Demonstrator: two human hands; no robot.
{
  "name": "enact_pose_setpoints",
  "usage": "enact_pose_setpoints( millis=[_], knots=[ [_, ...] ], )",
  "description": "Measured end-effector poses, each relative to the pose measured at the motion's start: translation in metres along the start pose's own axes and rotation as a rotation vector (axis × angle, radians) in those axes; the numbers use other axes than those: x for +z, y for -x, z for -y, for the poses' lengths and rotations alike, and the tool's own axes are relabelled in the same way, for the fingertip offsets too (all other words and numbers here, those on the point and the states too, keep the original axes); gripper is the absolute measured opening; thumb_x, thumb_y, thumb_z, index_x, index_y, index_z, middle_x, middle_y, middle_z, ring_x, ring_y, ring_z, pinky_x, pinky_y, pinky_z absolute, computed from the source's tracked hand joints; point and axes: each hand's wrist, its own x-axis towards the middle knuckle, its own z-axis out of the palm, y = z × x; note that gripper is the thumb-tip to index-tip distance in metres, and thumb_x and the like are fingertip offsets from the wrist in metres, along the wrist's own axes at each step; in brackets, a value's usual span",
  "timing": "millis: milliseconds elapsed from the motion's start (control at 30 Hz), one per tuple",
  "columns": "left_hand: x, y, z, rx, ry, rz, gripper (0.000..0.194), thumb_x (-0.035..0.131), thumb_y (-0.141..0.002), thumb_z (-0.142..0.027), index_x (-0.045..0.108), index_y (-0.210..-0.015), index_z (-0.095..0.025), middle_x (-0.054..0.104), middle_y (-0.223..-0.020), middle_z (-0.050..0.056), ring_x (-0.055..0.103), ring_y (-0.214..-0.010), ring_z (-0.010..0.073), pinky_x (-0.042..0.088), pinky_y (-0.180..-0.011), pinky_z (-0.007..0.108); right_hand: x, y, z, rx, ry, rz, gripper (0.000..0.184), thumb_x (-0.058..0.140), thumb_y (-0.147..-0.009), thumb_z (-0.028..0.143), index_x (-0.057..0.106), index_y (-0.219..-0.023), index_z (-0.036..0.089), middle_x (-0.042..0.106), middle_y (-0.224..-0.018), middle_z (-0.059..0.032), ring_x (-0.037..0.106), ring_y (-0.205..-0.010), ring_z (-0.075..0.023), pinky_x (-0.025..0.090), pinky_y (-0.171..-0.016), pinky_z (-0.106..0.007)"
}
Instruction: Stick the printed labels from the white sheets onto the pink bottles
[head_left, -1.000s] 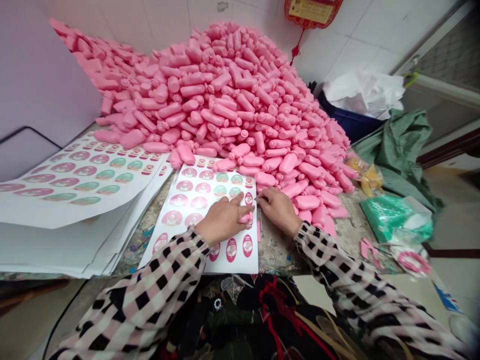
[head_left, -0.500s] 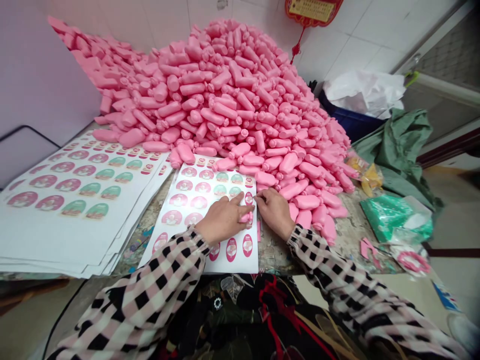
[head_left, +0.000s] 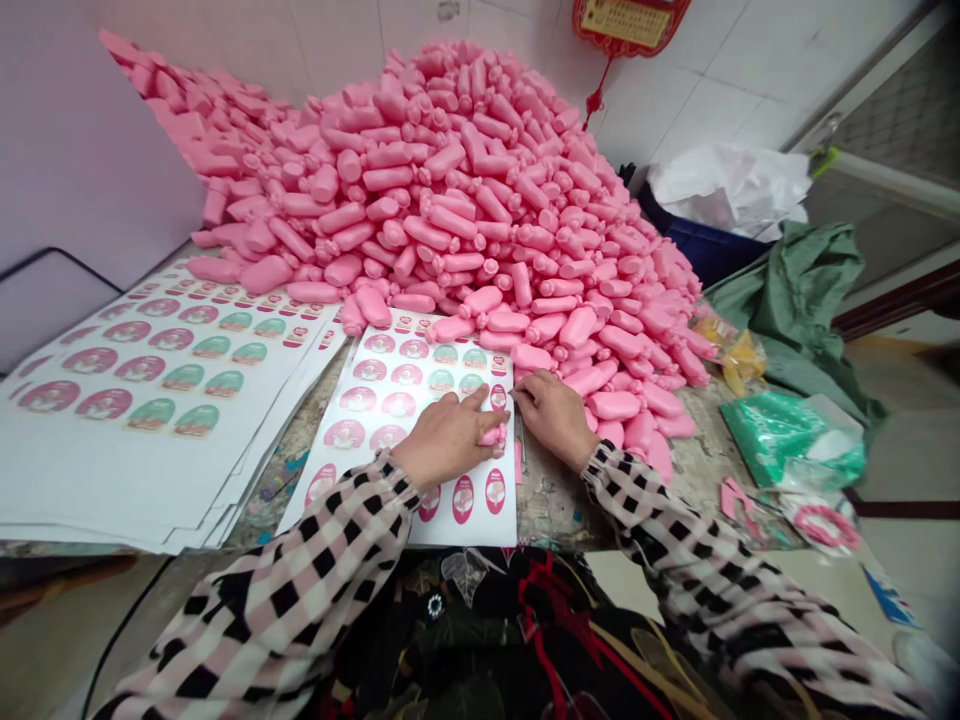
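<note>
A sheet of stickers (head_left: 405,465) with pink and green oval labels lies in front of me. My left hand (head_left: 446,437) rests on it, index finger stretched over the paper beside an oval sticker (head_left: 499,397) near the right edge. Its other fingers curl round a small pink bottle (head_left: 491,436), mostly hidden. At the sheet's right edge, my right hand (head_left: 553,415) has thumb and finger pinched close to that sticker. What they pinch, if anything, is too small to make out. Below these fingers lies a thin metallic strip (head_left: 523,445).
A large heap of pink bottles (head_left: 450,200) fills the back of the table. Stacked sticker sheets (head_left: 150,470) lie at left. On the right are a green plastic packet (head_left: 791,435), a pink ring (head_left: 825,525) and a blue bin (head_left: 701,235) holding white material.
My right hand has shifted very slightly up and right, still pinched at the sheet's edge. My left hand stays in place with the pink bottle.
</note>
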Motion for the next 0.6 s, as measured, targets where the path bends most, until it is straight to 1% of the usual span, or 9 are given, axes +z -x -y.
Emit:
enact_pose_setpoints(
  millis=[100,267,433,600],
  knots=[
    [0.0001,-0.0001,0.0001,0.005,-0.002,-0.002,0.042,0.044,-0.084,-0.049,0.054,-0.123,-0.037,0.038,-0.144,0.003,0.056,-0.091,0.0249,0.041,-0.079,0.039,-0.0004,-0.0004,-0.0021,-0.028,-0.02,0.027,0.018,0.047,-0.089,0.028,0.063,-0.086,0.021,0.062,-0.089,-0.0035,0.057,-0.082,-0.0166,0.039,-0.068,-0.027],
    [0.0004,0.0006,0.0,-0.01,-0.012,-0.001,0.042,0.041,-0.085,-0.051,0.053,-0.124,-0.039,0.037,-0.145,0.002,0.055,-0.092,0.0253,0.042,-0.076,0.037,0.0004,0.0021,-0.0013,0.004,0.018,-0.02,0.021,0.044,-0.091,0.028,0.063,-0.09,0.02,0.062,-0.091,-0.0043,0.056,-0.085,-0.0169,0.039,-0.069,-0.027],
    [-0.0003,0.0004,-0.0004,-0.007,-0.017,0.014,0.045,0.041,-0.085,-0.052,0.052,-0.126,-0.038,0.036,-0.146,0.004,0.055,-0.093,0.026,0.041,-0.08,0.039,-0.0028,-0.0008,-0.0031,-0.033,0.071,0.033,0.022,0.044,-0.091,0.027,0.064,-0.091,0.021,0.062,-0.093,-0.0049,0.056,-0.085,-0.0171,0.037,-0.065,-0.027],
    [-0.0012,0.0003,0.0002,0.003,0.003,0.011,0.044,0.045,-0.083,-0.048,0.052,-0.125,-0.037,0.035,-0.146,0.004,0.055,-0.092,0.0263,0.042,-0.078,0.04,-0.0031,-0.0028,-0.006,-0.05,0.021,0.038,0.018,0.047,-0.089,0.027,0.064,-0.091,0.022,0.06,-0.092,-0.0037,0.057,-0.082,-0.0163,0.037,-0.063,-0.026]
  ],
)
